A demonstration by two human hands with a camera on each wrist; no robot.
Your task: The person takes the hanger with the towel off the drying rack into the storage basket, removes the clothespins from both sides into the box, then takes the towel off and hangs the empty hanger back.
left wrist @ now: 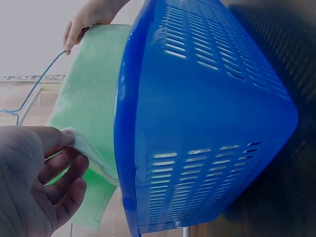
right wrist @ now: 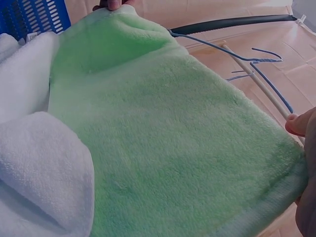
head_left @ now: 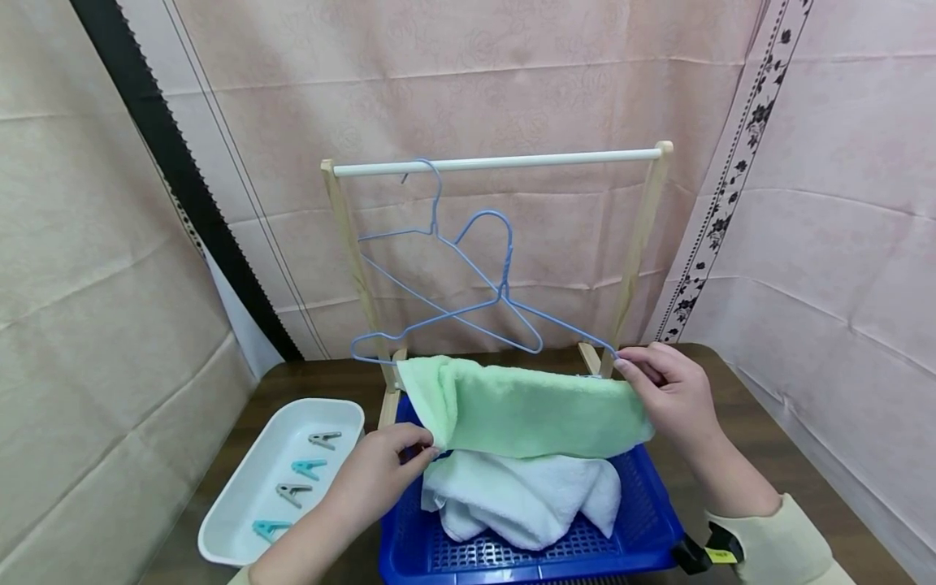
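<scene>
A green towel [head_left: 541, 410] is draped over the bottom of a blue wire hanger [head_left: 504, 284], above a blue basket [head_left: 658, 496]. My left hand [head_left: 383, 467] pinches the towel's near left corner between thumb and index finger; the left wrist view shows this pinch [left wrist: 54, 168] up close. At the hanger's right end, my right hand [head_left: 676, 398] grips the wire with thumb and fingers, beside the towel's right edge. In the right wrist view the towel [right wrist: 173, 123] is spread out, partly covering the hanger. A crumpled white towel [head_left: 522, 496] lies in the basket beneath.
Behind stands a wooden rack with a white rod [head_left: 541, 161]; a second blue hanger [head_left: 437, 203] hangs from its left part. A white tray [head_left: 252, 487] holding several clothespins [head_left: 292, 493] sits left of the basket on the dark table [head_left: 760, 455]. Pale cloth surrounds the table.
</scene>
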